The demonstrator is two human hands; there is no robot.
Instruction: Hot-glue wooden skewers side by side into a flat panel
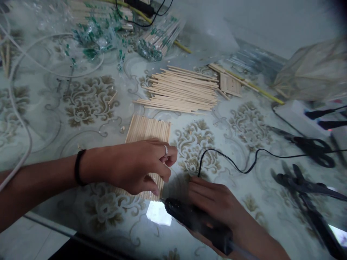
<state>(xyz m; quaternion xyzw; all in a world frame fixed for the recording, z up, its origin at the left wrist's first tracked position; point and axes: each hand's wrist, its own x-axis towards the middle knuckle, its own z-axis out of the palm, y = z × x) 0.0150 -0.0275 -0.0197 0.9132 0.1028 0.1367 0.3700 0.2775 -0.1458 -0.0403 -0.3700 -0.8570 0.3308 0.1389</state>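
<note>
A flat panel of wooden sticks laid side by side [148,130] lies on the patterned table. My left hand [135,166], with a ring and a black wristband, rests on the panel's near end, fingers curled and pressing on the sticks. My right hand [217,204] grips a black glue gun [195,220] whose nozzle points at the panel's near right corner. The gun's black cord [244,168] loops off to the right.
A loose pile of wooden sticks [181,92] lies beyond the panel. A small stick square [230,85] sits to its right. Bagged sticks and green-printed wrappers [151,39] lie at the back. Black scissors [309,144] and pliers [306,186] are at the right. White cable [16,108] runs along the left.
</note>
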